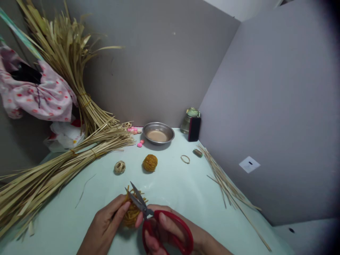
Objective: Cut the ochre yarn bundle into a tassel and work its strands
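Strands [130, 217] sit pinched in my left fingers [122, 212] over the pale green table [170, 184], partly hidden behind the scissors [147, 212] that my right fingers [170, 226] grip, blades [137, 194] parted, while grey walls [148, 71] rise beyond, a phone [194, 129] partly covers the jar [185, 124], and the straw [39, 187] on the left runs out of view.

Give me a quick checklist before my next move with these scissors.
1. Left hand gripping the yellow-brown strand bundle: ok.
2. Right hand holding the red-handled scissors, blades parted: ok.
3. Left thumb well away from the blades: not ok, it looks close.
4. Exactly which strands lie between the blades: cannot tell.
5. Brown ball apart from the blades: ok.
6. Metal bowl upright, away from both hands: ok.
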`<state>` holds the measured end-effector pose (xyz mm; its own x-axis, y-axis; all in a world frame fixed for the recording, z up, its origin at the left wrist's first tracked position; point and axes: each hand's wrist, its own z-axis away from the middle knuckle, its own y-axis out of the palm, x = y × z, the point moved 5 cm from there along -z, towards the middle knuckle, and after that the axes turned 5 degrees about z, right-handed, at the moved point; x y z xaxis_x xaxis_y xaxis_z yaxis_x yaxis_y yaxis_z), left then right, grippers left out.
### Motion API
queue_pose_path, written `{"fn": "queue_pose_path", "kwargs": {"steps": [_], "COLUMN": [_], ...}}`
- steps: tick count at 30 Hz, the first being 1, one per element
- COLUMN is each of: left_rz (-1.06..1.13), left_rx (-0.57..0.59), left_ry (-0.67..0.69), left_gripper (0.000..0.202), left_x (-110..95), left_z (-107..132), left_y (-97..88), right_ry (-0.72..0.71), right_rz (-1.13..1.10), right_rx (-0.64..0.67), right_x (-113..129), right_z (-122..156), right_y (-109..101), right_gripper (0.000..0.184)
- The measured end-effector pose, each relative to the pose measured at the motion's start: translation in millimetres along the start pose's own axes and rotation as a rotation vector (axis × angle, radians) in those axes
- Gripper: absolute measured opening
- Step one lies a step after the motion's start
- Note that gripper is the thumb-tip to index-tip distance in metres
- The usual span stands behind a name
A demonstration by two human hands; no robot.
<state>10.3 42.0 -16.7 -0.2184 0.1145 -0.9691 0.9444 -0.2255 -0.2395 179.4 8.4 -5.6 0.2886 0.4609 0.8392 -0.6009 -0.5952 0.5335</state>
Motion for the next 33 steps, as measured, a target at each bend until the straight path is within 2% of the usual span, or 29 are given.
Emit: {"fn": "queue_pose_path", "kwargs": {"steps": [6, 11, 16, 23, 29, 33], "left_rz": [-0.034, 0.004, 0.035, 0.075, 0.062, 0.044], "left_rx": [-0.019, -0.066, -0.167, -0.299, -0.298, -0.291], "left_ry": [0.077, -0.049, -0.077, -0.177, -0.193, -0.159], "left_gripper": [0.027, 0.034, 0.039, 0.046, 0.052, 0.048], "left_x": [2, 6, 4, 12, 14, 10], "left_z": [3, 0, -2, 0, 2, 2], "left_y": [5.6, -3.0, -12.1, -19.3, -19.3, -19.7], "right_ry": [-0.014, -0.022, -0.008, -0.01, -0.012, -0.056], "right_rz": [-0.013, -0.006, 0.017, 0.081, 0.097, 0.091], "right_rx": [-0.041, -0.058, -0.035, 0.002, -0.013, -0.007], "right_x": [3, 2, 2, 5, 2, 4], "right_z": [-1, -2, 0, 1, 3, 2], "right_y": [-1, -3, -2, -2, -4, -1], "right_gripper": [0.073, 0.079, 0.075, 0.077, 0.076, 0.074]}}
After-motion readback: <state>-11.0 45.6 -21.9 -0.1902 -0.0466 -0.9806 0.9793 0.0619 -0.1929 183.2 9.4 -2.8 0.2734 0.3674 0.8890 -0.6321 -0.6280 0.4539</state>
